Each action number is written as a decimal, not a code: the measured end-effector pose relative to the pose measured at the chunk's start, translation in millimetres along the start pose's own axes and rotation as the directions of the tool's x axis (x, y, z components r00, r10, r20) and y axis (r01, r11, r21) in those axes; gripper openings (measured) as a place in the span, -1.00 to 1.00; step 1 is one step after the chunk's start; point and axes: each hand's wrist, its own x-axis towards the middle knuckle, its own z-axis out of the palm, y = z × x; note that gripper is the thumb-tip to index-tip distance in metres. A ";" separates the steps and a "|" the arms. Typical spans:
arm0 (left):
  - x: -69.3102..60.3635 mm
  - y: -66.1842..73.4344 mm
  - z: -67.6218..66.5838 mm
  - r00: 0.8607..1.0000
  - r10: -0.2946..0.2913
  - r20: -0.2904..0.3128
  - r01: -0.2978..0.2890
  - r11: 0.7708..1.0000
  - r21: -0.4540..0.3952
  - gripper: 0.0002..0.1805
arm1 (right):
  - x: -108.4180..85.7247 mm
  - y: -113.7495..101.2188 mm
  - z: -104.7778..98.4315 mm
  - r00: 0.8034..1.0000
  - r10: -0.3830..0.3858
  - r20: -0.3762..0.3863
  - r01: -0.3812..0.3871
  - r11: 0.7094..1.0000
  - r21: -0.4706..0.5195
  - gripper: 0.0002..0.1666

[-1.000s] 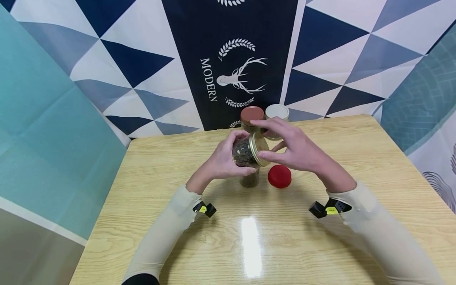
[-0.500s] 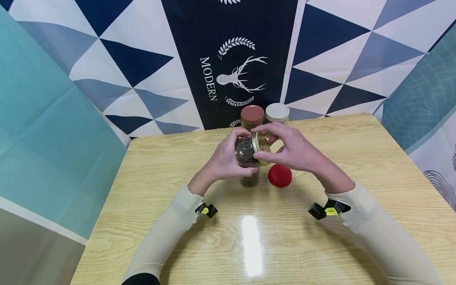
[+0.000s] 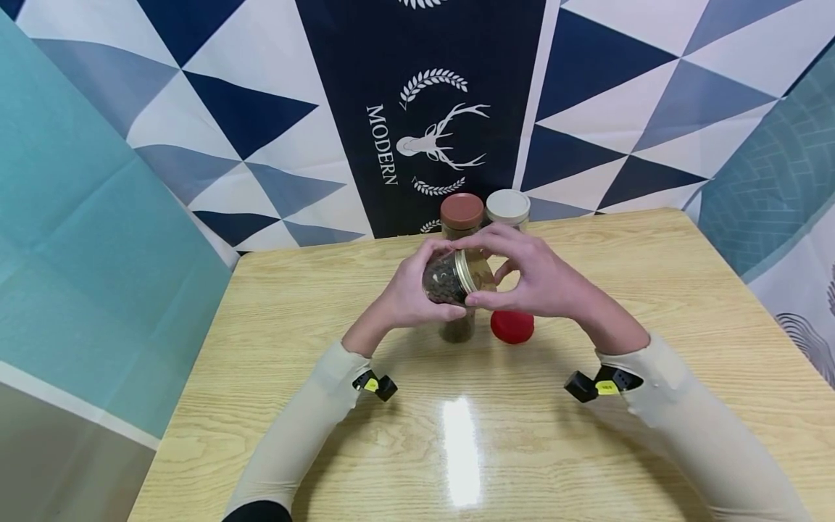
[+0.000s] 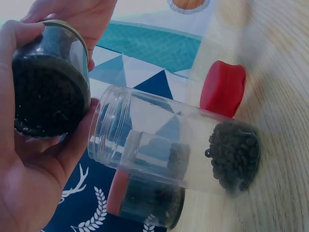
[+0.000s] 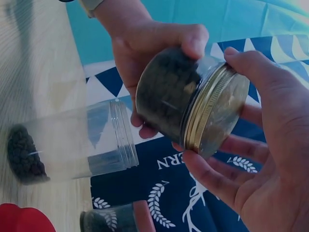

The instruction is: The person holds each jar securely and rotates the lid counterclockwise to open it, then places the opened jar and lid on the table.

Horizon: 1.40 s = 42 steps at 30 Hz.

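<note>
My left hand [image 3: 414, 286] grips a clear jar [image 3: 443, 278] of dark beads or beans, tilted on its side above the table. Its gold lid [image 5: 212, 111] faces right. Around that lid's rim, the thumb and fingers of my right hand [image 3: 531, 272] pinch from the other side. Below the held jar stands a taller clear jar [image 4: 159, 130], lidless, with a small heap of dark pieces [image 4: 234, 154] at its bottom. From the head view most of this jar is hidden by the held one. A red lid [image 3: 512, 328] lies to its right on the table.
Behind the hands, a jar with a brownish-red lid [image 3: 462, 210] and one with a white lid [image 3: 508, 207] stand at the back edge of the wooden table [image 3: 313, 348]. A patterned cloth [image 3: 261, 130] hangs behind them.
My right hand's fingers have closed in from partly spread around the gold lid to pinching its rim. The held jar has shifted only slightly and stays tilted.
</note>
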 end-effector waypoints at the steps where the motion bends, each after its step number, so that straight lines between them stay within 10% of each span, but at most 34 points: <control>1: 0.0 -0.8 -1.0 1.000 -0.006 0.008 0.006 1.000 -0.013 0.06 | 0.0 0.8 0.2 0.999 -0.037 -0.003 0.037 0.999 -0.003 -0.13; 7: 0.2 -4.4 -4.0 0.999 -0.002 0.032 0.004 0.998 -0.070 0.05 | 0.3 3.5 2.4 0.984 -0.177 -0.016 0.176 0.984 -0.035 -0.07; 17: -0.1 0.3 -1.2 0.997 0.034 0.069 -0.032 0.999 -0.036 0.04 | -2.9 6.5 2.2 0.985 -0.174 0.005 0.174 0.984 -0.022 0.04; 31: -1.3 1.8 6.9 0.992 0.109 -0.060 -0.098 0.983 0.157 0.03 | -3.4 3.0 4.8 0.990 0.126 -0.057 -0.125 0.992 0.015 -0.16; 42: -1.7 1.0 10.9 0.981 0.164 -0.107 -0.129 0.951 0.281 0.05 | -2.4 0.6 6.7 0.978 0.203 -0.044 -0.204 0.979 -0.009 -0.25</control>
